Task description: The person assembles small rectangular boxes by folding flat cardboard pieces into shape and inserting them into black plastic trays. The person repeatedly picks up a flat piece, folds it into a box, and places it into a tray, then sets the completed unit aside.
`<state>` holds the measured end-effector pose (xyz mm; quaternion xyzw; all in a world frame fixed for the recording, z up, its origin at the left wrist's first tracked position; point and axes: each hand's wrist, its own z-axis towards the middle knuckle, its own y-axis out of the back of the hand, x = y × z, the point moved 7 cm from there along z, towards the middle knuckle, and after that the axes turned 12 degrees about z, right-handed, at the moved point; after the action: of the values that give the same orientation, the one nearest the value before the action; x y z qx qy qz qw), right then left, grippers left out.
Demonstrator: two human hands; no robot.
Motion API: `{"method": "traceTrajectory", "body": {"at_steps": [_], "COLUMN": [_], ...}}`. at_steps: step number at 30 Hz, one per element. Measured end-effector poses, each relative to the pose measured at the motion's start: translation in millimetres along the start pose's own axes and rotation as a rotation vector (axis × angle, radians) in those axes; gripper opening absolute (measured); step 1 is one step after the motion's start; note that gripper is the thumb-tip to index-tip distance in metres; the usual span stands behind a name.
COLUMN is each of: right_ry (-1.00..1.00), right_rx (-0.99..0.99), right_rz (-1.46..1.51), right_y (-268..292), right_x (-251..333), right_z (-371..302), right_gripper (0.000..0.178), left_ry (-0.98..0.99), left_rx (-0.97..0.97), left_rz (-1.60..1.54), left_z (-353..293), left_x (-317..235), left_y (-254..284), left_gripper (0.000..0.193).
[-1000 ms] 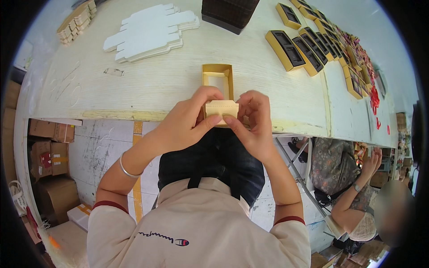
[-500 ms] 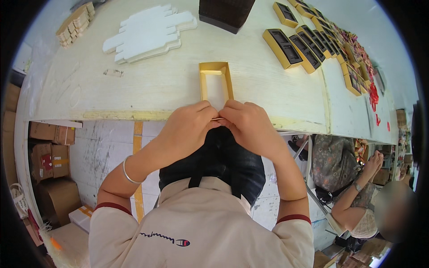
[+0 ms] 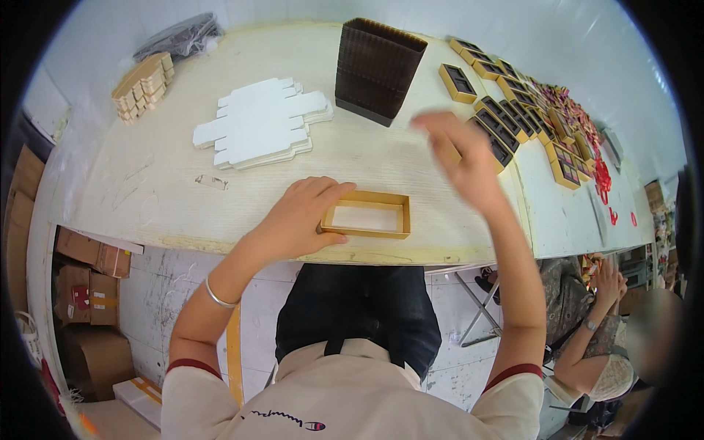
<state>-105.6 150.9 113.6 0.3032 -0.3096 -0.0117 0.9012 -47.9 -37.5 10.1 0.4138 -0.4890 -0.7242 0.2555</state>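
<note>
An open gold cardboard box (image 3: 370, 233) with a white inside lies sideways near the table's front edge. My left hand (image 3: 297, 215) grips its left end, fingers over the far wall and thumb at the near side. Raised over the table, my right hand (image 3: 467, 158) is blurred by motion; its fingers stretch toward the left and I see nothing in them. Closest to those fingertips stands a tall stack of dark brown plastic trays (image 3: 375, 73). Partly behind that hand are gold boxes with dark inserts (image 3: 499, 150).
White flat box blanks (image 3: 260, 121) lie stacked at the left, beyond them a pile of pale folded pieces (image 3: 144, 86). More gold boxes (image 3: 561, 165) and red ribbons (image 3: 603, 180) cover the right. A co-worker's hands (image 3: 609, 282) show at the lower right. Cartons (image 3: 92, 293) stand beneath the table.
The gold box has been turned sideways and laid on the table. My right hand has left it and moved up and to the right. The view has shifted, showing more of the far table.
</note>
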Motion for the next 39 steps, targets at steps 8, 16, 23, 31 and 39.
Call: {"method": "traceTrajectory", "body": {"at_steps": [8, 16, 23, 31, 39], "right_ry": [-0.352, -0.577, 0.196, -0.145, -0.922], "right_rx": [0.147, 0.270, 0.047, -0.393, 0.196], "right_rz": [-0.347, -0.135, -1.120, -0.269, 0.369], "right_y": [32.6, 25.9, -0.4, 57.4, -22.0], "right_x": [-78.0, -105.6, -69.8, -9.2, -43.4], "right_z": [138.0, 144.6, 146.6, 120.7, -53.0], "right_gripper": [0.040, 0.043, 0.026, 0.028, 0.033], "left_ry": [0.000, -0.002, -0.007, -0.015, 0.014], "left_rx": [-0.194, -0.219, -0.223, -0.260, -0.246], "left_rz": [-0.014, -0.034, -0.025, -0.062, 0.048], "left_z": [-4.1, -6.0, -5.6, -4.8, -8.9], "left_x": [-3.6, -1.1, -2.2, 0.9, -10.4], "left_y": [-4.3, -4.5, -3.7, -3.0, 4.9], "left_gripper": [0.074, 0.072, 0.073, 0.075, 0.077]}}
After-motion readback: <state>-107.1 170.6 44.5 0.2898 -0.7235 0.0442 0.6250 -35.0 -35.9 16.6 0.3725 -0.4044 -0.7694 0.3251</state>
